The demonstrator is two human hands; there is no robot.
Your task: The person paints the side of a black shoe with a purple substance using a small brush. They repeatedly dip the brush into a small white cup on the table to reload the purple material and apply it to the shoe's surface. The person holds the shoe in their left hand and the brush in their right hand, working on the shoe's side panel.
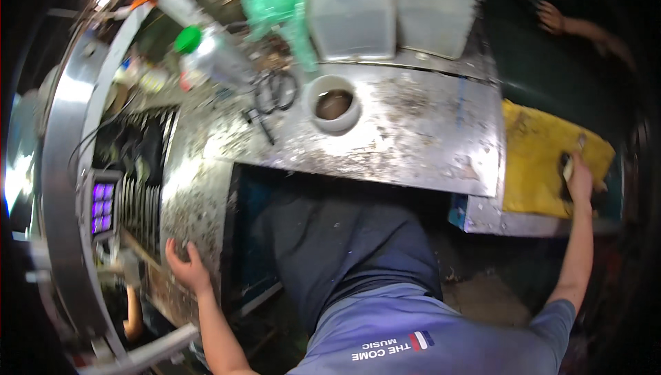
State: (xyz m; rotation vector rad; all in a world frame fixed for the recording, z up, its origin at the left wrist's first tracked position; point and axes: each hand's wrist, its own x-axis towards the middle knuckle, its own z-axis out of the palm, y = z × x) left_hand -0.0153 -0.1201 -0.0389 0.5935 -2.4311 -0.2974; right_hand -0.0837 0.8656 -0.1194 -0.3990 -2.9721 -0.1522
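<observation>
My left hand (187,269) is at the left, its thumb and fingers apart and nothing in it, beside the stained metal worktop (196,220). Out at the right, my right hand (580,181) reaches over a yellow cloth or sheet (533,162). Its fingers are closed around a small dark and pale thing (567,168), whose kind I cannot make out. On the worktop straight ahead stands a white round cup (315,115) with brownish liquid in it. A black cable coil and a pair of dark handles (275,91) lie left of the cup.
Two translucent plastic containers (351,20) stand at the back, near a green-capped bottle (213,51) and a green plastic bag (275,7). A lamp with purple lit cells (103,208) is at the left. Another person's hand (551,17) shows at the far right.
</observation>
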